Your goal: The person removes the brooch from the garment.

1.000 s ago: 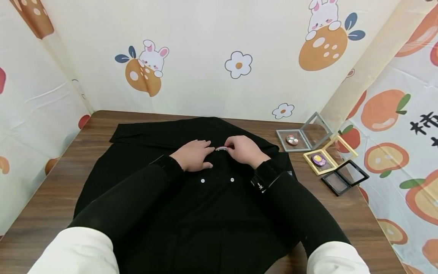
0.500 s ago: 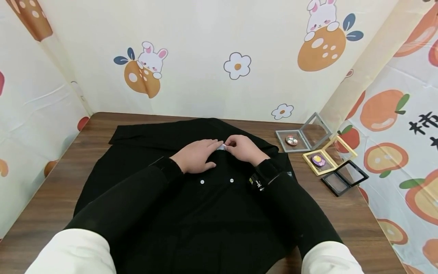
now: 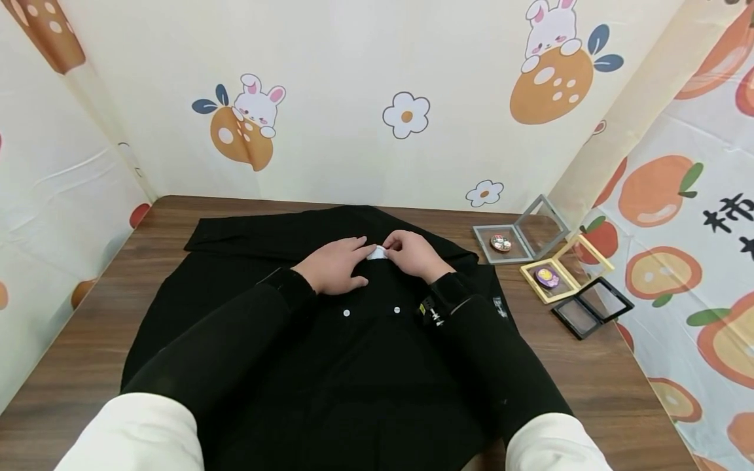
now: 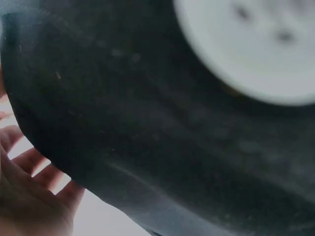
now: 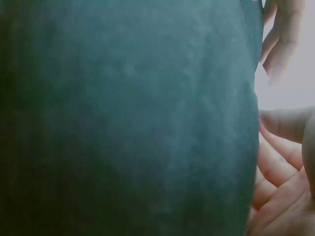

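Observation:
A black shirt [image 3: 330,392] lies spread on the wooden table, two white buttons [image 3: 346,313] showing in the head view. Near its upper middle is a small white badge [image 3: 377,252], partly covered by fingers. My right hand [image 3: 416,254] pinches the badge's right edge between thumb and curled index finger. My left hand [image 3: 334,267] lies on the cloth with fingers extended, index fingertip at the badge's left edge and thumb apart. Dark cloth [image 4: 123,128] and a blurred white button [image 4: 256,44] fill most of the left wrist view; dark cloth [image 5: 138,118] hides most of the right one.
At the table's right side stand three hinged cases, lids raised: a grey case [image 3: 480,237] with a round badge [image 3: 501,243], a yellow case [image 3: 550,297] with a purple badge [image 3: 546,277], and a black case [image 3: 580,332]. Patterned curtains [image 3: 330,150] border the table.
The badge showed as a thin edge a second ago; it has tilted and now shows a white face. My left fingers moved in against it. The view has shifted slightly.

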The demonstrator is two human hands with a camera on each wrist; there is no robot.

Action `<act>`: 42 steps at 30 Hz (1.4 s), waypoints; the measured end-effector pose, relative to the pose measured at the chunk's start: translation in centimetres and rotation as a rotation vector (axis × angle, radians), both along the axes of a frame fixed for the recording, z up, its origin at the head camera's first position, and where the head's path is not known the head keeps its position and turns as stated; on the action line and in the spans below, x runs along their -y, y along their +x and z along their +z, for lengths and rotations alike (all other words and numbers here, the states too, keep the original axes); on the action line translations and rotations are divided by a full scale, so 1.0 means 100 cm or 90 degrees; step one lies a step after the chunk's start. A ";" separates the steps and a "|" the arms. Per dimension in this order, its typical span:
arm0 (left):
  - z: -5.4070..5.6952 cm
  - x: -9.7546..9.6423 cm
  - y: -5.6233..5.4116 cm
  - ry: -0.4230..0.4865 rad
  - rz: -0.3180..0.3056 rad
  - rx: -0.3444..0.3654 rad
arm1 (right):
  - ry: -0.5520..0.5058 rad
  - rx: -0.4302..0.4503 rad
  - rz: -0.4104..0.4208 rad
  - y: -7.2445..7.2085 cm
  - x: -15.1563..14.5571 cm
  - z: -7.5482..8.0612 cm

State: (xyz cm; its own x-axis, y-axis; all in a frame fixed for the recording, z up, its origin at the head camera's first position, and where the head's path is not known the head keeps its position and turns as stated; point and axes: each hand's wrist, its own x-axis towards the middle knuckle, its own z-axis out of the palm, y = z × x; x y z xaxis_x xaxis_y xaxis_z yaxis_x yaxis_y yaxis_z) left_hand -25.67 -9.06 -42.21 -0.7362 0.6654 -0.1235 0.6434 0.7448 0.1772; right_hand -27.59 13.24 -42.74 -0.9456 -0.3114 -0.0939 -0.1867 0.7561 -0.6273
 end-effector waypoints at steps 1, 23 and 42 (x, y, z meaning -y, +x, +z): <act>0.000 0.000 0.000 -0.003 0.005 0.007 | 0.005 -0.002 0.001 0.000 0.000 0.000; -0.010 -0.003 -0.003 -0.020 0.056 0.072 | 0.079 0.009 0.078 0.006 0.005 -0.002; -0.004 -0.001 -0.001 -0.006 0.064 0.088 | 0.258 -0.028 0.172 0.021 0.010 0.017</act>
State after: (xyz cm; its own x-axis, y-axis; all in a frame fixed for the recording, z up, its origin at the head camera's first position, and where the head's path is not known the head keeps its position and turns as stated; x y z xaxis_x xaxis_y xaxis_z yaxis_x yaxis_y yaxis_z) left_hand -25.80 -8.98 -42.66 -0.7743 0.5882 -0.2334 0.5362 0.8057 0.2517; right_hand -25.53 12.27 -41.03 -0.8416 -0.4935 -0.2194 -0.4303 0.8582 -0.2799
